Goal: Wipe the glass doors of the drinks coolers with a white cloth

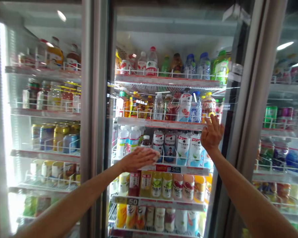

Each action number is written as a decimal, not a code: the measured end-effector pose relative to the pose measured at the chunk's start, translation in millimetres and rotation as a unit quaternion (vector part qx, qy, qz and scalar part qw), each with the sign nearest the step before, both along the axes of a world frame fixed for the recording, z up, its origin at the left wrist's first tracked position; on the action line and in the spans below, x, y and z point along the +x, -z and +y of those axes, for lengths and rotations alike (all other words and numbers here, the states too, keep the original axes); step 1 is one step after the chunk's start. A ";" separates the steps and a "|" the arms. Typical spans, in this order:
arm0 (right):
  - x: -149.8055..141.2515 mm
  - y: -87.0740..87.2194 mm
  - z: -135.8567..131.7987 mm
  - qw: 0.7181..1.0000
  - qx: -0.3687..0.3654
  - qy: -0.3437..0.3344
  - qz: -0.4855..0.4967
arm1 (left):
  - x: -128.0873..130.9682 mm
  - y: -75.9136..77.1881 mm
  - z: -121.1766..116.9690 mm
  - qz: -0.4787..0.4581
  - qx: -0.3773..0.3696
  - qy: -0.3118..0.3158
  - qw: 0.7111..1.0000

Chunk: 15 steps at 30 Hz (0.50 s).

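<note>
My left hand [140,158] reaches in from the lower left, its fingers stretched out and close together. A pale pinkish cloth [156,154] shows at its fingertips, mostly hidden by the hand and slightly blurred. The hand is in front of the glass door [164,36] of a drinks fridge, level with the middle shelf. My right hand [212,132] is raised near the door's right side, fingers apart and partly bent. It holds nothing; whether its fingertips touch the glass I cannot tell. Behind the glass, white-labelled bottles [183,148] stand between the two hands.
Several shelves of bottles fill the fridge, including a red-capped bottle [151,62] up top and juice bottles [157,185] lower down. Metal door frames [95,99] stand at either side. Neighbouring fridges hold cans [60,136] on the left and more drinks on the right.
</note>
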State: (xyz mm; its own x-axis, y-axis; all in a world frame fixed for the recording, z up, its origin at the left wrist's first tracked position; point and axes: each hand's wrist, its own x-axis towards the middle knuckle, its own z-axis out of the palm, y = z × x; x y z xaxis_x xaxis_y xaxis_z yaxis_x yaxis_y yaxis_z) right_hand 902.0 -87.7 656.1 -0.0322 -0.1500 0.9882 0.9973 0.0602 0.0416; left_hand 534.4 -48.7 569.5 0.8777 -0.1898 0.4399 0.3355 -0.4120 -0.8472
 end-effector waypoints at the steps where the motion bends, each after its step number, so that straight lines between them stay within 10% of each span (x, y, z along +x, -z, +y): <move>1: -0.3 0.1 -0.1 1.000 0.000 0.000 0.000 | -4.5 -11.8 3.5 -0.084 -0.003 -0.006 0.996; 5: -1.5 0.5 -0.9 1.000 0.000 -0.004 0.002 | -5.2 -45.8 10.4 -0.432 -0.005 -0.033 0.901; 11: -0.6 0.5 0.0 1.000 -0.003 -0.004 0.001 | 2.3 -30.5 1.4 -0.030 -0.002 -0.007 1.000; 15: -0.1 0.8 1.3 1.000 0.004 0.001 0.003 | -21.3 -68.9 17.1 -0.338 -0.023 -0.019 0.941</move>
